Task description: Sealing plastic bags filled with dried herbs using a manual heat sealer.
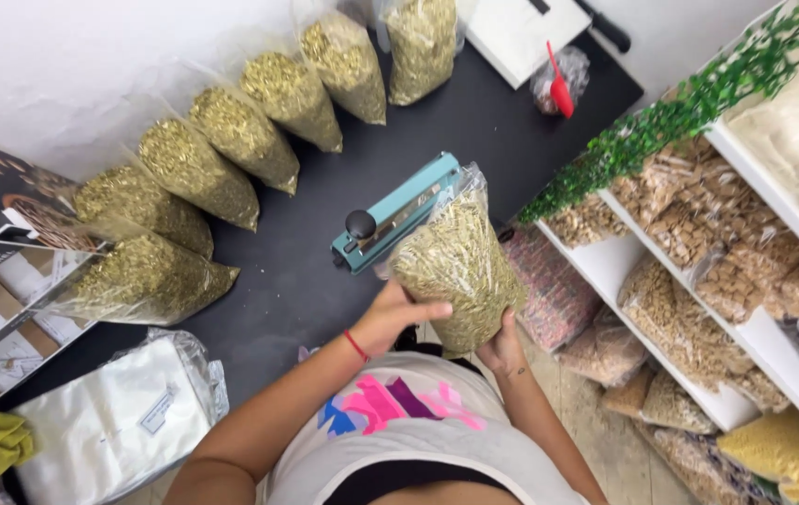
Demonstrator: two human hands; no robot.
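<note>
Clear bag of dried herb (455,266) at near table edge, top laid in teal heat sealer (397,213). Left hand (397,313) and right hand (502,348) clasp base. Likely light, soft, crinkly-slick; hold low, both sides.

black counter (474,122), herb bags (222,150), teal sealer (399,210)

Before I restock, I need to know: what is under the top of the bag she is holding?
The clear bag top lies on the teal heat sealer; the bag hides the sealer's near end.
</note>
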